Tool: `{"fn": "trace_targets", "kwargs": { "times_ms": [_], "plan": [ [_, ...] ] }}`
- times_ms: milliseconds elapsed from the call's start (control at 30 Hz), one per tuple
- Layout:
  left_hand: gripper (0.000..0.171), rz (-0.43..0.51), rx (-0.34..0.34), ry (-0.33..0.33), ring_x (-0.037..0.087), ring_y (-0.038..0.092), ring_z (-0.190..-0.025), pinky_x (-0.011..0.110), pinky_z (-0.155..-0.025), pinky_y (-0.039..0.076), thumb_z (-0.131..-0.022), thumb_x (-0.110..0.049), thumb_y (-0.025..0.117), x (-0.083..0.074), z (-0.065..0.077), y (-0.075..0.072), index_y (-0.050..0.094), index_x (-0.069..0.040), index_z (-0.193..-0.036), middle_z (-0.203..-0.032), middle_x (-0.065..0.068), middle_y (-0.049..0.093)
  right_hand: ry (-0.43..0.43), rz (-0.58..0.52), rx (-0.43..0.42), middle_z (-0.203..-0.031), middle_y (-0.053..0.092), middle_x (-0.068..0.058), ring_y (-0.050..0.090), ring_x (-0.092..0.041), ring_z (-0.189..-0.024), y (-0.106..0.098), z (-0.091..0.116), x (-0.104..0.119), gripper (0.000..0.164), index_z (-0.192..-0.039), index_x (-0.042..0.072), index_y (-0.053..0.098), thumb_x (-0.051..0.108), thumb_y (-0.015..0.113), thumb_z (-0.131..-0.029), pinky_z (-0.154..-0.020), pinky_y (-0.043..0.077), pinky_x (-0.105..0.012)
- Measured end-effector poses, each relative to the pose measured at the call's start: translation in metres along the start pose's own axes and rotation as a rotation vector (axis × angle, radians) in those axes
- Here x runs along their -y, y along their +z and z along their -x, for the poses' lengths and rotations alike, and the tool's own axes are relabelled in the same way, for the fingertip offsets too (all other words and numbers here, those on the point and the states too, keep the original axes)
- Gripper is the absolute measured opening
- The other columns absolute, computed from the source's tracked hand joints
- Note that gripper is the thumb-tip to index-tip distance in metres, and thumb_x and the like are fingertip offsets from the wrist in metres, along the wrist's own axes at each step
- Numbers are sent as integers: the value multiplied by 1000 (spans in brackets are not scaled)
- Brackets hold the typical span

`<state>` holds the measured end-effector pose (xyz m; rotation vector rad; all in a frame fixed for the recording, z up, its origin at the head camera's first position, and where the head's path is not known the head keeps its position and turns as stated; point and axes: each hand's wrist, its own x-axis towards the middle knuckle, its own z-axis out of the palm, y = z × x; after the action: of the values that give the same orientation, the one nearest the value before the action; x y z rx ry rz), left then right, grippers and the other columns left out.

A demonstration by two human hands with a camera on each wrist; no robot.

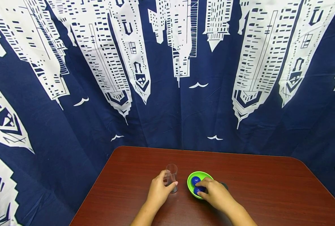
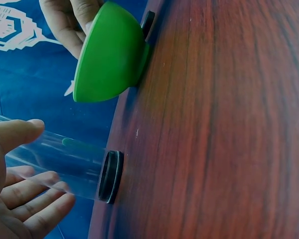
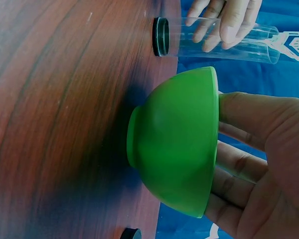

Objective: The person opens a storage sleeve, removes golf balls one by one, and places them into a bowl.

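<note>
A clear tube [image 1: 171, 169] with a black base [image 2: 111, 177] stands upright on the table. My left hand [image 1: 159, 186] is around it, thumb at the near side and fingers beyond, loosely extended and seen through the plastic; how firmly they touch cannot be told. To the tube's right is a green bowl [image 1: 190, 190] holding a blue ball [image 1: 195, 180] and a second blue ball [image 1: 197, 191]. My right hand [image 1: 215, 192] reaches over the bowl's right rim and pinches the nearer ball between thumb and fingers. In the right wrist view, the bowl [image 3: 174, 144] hides those fingertips.
A small black disc-like piece [image 1: 225, 185] lies just right of the bowl, partly behind my right hand. The reddish-brown wooden table [image 1: 133, 169] ends at a blue curtain [image 1: 162, 125] printed with white buildings and birds.
</note>
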<state>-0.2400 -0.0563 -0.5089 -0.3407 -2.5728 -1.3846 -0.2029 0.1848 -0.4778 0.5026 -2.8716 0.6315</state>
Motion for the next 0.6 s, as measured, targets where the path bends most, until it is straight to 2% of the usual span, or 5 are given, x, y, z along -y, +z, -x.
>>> {"fn": "trace_targets", "kwargs": {
  "times_ms": [333, 600],
  "plan": [
    [49, 0, 6, 13, 28, 71, -108, 30, -81, 61, -86, -26, 82, -1, 2, 0, 61, -7, -126, -117, 15, 72, -26, -32, -2, -99, 70, 6, 58, -1, -82, 0, 0, -3, 24, -107, 14, 77, 22, 81, -85, -71, 52, -27],
    [69, -52, 14, 28, 29, 70, -110, 39, -86, 60, -85, -33, 82, -1, 3, -1, 51, -6, -141, -122, 16, 71, -71, -116, -63, -93, 67, 5, 49, 7, -68, 3, 1, -10, 22, -105, 9, 75, 18, 80, -85, -59, 47, -17]
  ]
}}
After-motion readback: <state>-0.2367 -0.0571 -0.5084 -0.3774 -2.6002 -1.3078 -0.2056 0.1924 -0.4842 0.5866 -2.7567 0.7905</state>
